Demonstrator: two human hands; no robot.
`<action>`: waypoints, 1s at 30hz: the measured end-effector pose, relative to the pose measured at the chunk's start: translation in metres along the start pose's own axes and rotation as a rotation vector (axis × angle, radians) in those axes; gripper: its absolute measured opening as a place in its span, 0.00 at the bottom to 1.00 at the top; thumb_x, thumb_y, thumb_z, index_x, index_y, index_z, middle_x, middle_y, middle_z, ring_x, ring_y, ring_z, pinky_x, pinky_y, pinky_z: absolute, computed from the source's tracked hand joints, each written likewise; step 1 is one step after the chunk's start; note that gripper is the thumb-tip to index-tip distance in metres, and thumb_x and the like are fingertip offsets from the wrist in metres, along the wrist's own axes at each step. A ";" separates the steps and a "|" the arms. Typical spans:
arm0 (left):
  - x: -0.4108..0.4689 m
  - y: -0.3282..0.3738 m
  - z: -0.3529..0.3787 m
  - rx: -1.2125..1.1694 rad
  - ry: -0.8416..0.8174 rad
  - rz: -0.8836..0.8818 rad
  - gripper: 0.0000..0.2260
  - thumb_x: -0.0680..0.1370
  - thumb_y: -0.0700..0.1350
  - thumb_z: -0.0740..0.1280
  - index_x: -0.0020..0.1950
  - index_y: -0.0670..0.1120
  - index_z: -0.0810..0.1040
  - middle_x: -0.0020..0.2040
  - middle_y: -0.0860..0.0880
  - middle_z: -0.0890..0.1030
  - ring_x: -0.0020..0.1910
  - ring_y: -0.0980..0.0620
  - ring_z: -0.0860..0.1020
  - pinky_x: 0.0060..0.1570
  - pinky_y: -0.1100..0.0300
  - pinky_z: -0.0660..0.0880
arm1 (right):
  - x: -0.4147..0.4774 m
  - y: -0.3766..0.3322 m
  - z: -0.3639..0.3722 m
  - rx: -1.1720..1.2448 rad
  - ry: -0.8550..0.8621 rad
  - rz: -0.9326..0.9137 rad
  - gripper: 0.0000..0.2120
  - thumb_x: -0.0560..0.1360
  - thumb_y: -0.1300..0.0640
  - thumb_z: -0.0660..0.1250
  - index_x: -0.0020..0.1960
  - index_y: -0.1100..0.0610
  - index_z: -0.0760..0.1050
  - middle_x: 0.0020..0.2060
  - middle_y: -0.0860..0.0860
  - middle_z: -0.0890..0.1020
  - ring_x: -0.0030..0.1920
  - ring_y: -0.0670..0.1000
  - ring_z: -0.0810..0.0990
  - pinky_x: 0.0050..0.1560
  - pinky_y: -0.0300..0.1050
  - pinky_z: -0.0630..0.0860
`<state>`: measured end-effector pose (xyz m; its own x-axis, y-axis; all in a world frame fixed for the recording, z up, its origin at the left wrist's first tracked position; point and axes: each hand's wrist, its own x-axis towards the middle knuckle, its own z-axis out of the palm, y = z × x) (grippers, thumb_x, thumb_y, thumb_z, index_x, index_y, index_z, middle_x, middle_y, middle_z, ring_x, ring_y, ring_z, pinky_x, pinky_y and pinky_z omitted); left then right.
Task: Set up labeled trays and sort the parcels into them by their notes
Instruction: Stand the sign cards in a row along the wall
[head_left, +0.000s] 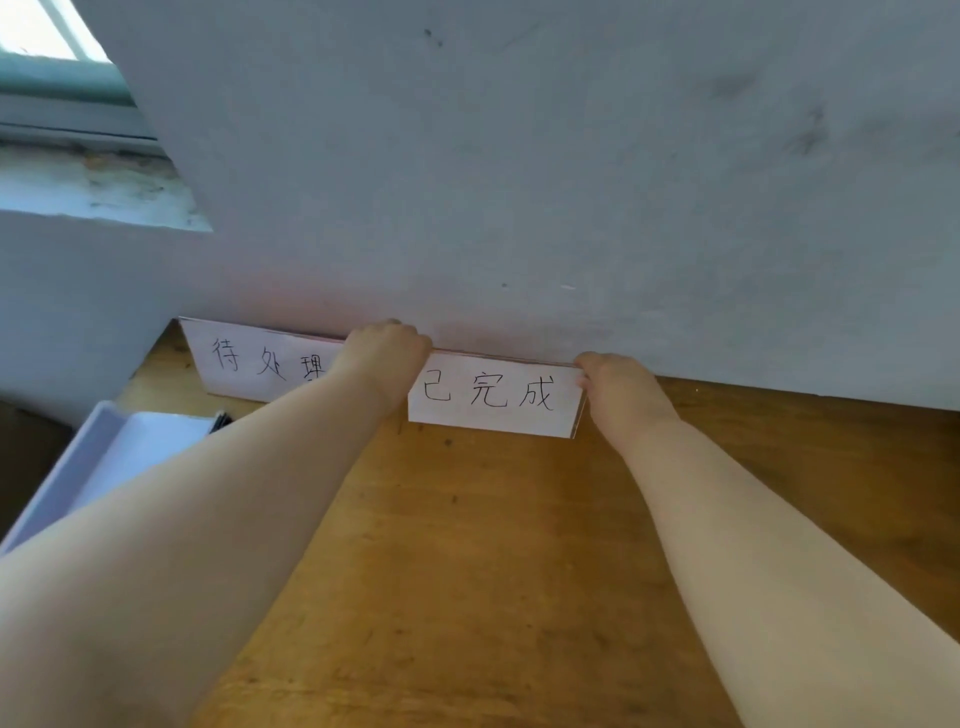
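Left hand (382, 358) and right hand (618, 387) are outstretched, fingers curled.

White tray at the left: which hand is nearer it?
Left. The left hand grips the right-hand label card at its left end, beyond the tray; the right hand holds its right end, farther off.

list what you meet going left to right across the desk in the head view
white tray → 待处理 card → left hand → 已完成 card → right hand; the two hands hold the 已完成 card by its ends
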<state>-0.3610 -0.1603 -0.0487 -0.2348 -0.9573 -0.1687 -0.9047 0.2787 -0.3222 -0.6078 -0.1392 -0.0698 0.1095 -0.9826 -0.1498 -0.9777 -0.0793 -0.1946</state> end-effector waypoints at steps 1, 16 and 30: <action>0.003 -0.001 0.001 0.005 0.005 0.003 0.14 0.75 0.31 0.61 0.58 0.43 0.73 0.53 0.46 0.76 0.54 0.45 0.75 0.40 0.57 0.67 | 0.003 0.001 0.002 0.002 0.013 0.006 0.14 0.78 0.69 0.55 0.61 0.61 0.72 0.52 0.58 0.78 0.51 0.56 0.76 0.46 0.44 0.71; -0.013 -0.082 0.019 -0.189 -0.201 -0.162 0.19 0.82 0.47 0.60 0.73 0.50 0.66 0.69 0.46 0.73 0.67 0.45 0.71 0.64 0.50 0.71 | 0.000 -0.007 0.002 0.075 0.032 0.040 0.17 0.80 0.66 0.54 0.68 0.59 0.69 0.57 0.58 0.77 0.55 0.56 0.75 0.50 0.43 0.70; 0.003 -0.077 0.022 -0.183 -0.232 -0.178 0.18 0.81 0.39 0.59 0.71 0.48 0.69 0.63 0.45 0.76 0.60 0.44 0.76 0.54 0.55 0.74 | 0.006 -0.020 -0.002 0.072 -0.042 0.044 0.18 0.81 0.65 0.54 0.69 0.58 0.67 0.57 0.57 0.77 0.55 0.55 0.76 0.53 0.44 0.72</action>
<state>-0.2843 -0.1828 -0.0446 0.0007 -0.9408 -0.3390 -0.9780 0.0701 -0.1965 -0.5879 -0.1437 -0.0647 0.0754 -0.9769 -0.2002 -0.9664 -0.0221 -0.2561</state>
